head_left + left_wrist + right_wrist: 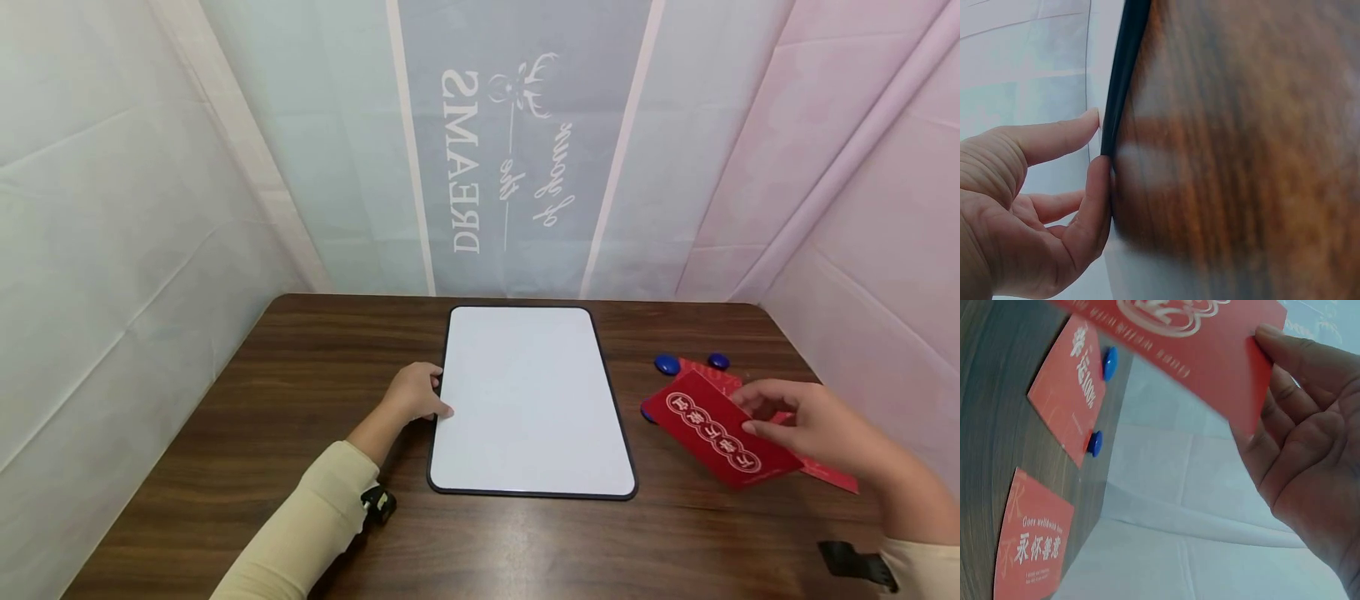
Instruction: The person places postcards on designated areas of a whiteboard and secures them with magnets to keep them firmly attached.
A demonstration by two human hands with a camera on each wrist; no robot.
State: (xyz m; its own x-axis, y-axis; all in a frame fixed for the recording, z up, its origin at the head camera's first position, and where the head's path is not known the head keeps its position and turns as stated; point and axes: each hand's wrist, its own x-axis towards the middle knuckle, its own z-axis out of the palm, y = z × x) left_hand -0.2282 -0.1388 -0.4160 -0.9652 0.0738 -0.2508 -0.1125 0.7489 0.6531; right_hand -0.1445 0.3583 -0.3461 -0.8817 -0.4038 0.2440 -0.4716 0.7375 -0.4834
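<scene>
Whiteboard (pixel 532 400) edge pinched by left hand (pixel 411 396) (fingers curled).

My dark wood-grain table (pixel 225 467) spreads under and between my hands, its far edge meeting pale fabric sheets that close me in. Beyond my hands hangs a grey banner (pixel 517 150) with mirrored white lettering and an antler motif. Left of my left hand the sheeting looks whitish-green (pixel 112 250); right of my right hand, pink (pixel 862 167). Light is soft, even.
</scene>
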